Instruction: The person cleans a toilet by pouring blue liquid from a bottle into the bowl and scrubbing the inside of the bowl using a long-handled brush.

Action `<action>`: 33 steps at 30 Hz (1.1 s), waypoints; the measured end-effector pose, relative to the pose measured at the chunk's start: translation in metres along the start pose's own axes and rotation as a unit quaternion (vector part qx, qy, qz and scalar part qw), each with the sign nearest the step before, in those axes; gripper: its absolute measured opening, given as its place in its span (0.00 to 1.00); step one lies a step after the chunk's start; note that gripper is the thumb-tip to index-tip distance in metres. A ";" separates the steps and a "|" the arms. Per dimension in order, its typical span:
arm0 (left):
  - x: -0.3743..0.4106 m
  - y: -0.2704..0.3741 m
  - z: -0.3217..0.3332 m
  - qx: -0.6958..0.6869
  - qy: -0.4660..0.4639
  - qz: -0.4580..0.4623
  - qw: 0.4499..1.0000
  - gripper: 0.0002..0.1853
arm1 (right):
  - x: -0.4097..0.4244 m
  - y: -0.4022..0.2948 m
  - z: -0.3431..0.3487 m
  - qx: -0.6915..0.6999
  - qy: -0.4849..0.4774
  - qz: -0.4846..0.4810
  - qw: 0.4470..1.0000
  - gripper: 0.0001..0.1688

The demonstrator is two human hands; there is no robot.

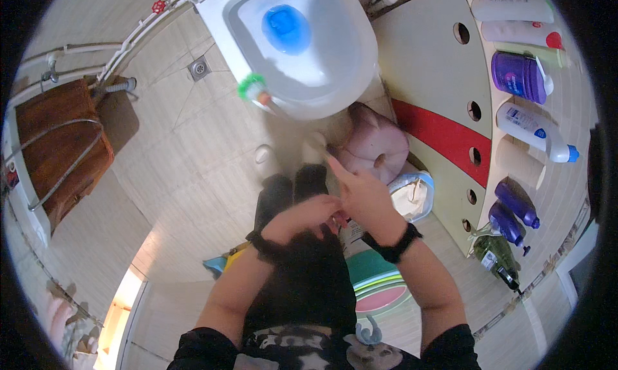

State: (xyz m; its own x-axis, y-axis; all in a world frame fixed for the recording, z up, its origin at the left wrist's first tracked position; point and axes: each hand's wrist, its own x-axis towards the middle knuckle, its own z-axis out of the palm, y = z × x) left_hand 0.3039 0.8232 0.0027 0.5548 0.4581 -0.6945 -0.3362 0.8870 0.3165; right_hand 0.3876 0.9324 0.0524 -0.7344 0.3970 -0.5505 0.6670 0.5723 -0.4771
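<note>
My right hand [364,196] grips the blurred handle of a toilet brush [252,87], with the index finger stretched along it. The brush's green and white bristle head shows at the left rim of a white toilet bowl [355,87]. Whether it touches the rim cannot be told. Bright blue water [287,30] stands in the bowl. Close against the right hand is my left hand [309,213], its fingers partly hidden; whether it holds anything is unclear. Both wrists wear dark bands.
Right of the toilet is a pale cabinet [429,66] with a red stripe and bottles [526,128] on top. A pink wrapped package [374,143] and a lined waste bin [431,196] stand before it. Left are a floor drain [199,68], pipes [130,39] and a brown-sided unit [63,138].
</note>
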 end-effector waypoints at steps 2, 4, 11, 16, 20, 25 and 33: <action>-0.007 0.013 0.003 -0.003 0.035 0.014 0.999 0.19 | 0.029 -0.011 0.014 -0.002 0.046 -0.044 0.998 0.26; -0.011 0.012 0.001 -0.024 0.086 0.050 0.995 0.18 | 0.052 -0.021 0.022 0.015 0.054 -0.097 0.994 0.32; -0.007 -0.014 -0.004 0.085 0.099 0.083 0.988 0.19 | 0.001 -0.019 0.029 0.033 -0.018 0.020 0.999 0.24; -0.018 -0.006 0.014 -0.051 0.109 0.064 0.991 0.19 | -0.031 -0.010 0.030 0.095 0.037 0.038 0.994 0.27; -0.012 -0.016 0.002 -0.138 0.182 0.118 0.966 0.19 | 0.001 -0.018 0.038 0.062 0.061 0.014 0.996 0.26; -0.023 -0.008 -0.014 -0.211 0.245 0.175 0.930 0.20 | 0.082 -0.044 0.042 0.031 0.129 -0.023 0.991 0.26; -0.032 -0.008 -0.027 -0.139 0.303 0.184 0.925 0.18 | 0.057 -0.043 0.025 0.100 0.129 -0.044 0.986 0.23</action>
State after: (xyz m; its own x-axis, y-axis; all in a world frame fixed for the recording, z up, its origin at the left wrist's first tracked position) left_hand 0.2682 0.8004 0.0048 -0.1365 0.5350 -0.8338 -0.6462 0.5898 0.4843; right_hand 0.3207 0.9128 0.0244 -0.7809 0.5357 -0.3214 0.5917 0.4695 -0.6553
